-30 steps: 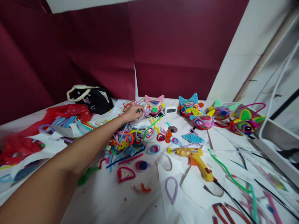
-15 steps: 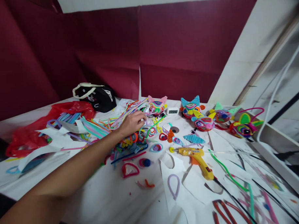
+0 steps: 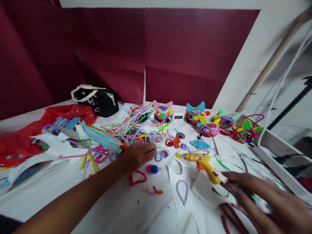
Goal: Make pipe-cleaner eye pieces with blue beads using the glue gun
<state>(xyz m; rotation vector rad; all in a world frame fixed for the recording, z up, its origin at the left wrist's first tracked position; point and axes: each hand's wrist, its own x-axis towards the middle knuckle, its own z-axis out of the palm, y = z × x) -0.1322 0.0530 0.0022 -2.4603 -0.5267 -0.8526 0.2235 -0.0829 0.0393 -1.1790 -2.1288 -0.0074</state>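
My left hand (image 3: 139,155) is over the middle of the table with its fingers pinched together. A lilac pipe cleaner (image 3: 157,158) curves down from its fingertips, beside a light-blue-rimmed coiled eye piece (image 3: 164,153). At the lower right, my right hand (image 3: 266,198) hangs slightly blurred, fingers apart and nothing visible in them. It is above the red-handled tool (image 3: 235,218), partly hiding it, and near the grip of a yellow glue gun (image 3: 202,162). A lilac teardrop loop (image 3: 183,192) lies on white paper between the hands.
Loose pipe cleaners (image 3: 102,136) heap at the left, beside a red plastic bag (image 3: 51,115) and black pouch (image 3: 100,104). Colourful cat-faced balls (image 3: 163,111) line the back with a small digital clock (image 3: 178,116). A white tray (image 3: 277,160) and cables edge the right.
My left hand has come back from the pile toward me, bringing a lilac pipe cleaner near the coiled eye. My right hand has entered at the lower right. The view has shifted slightly.
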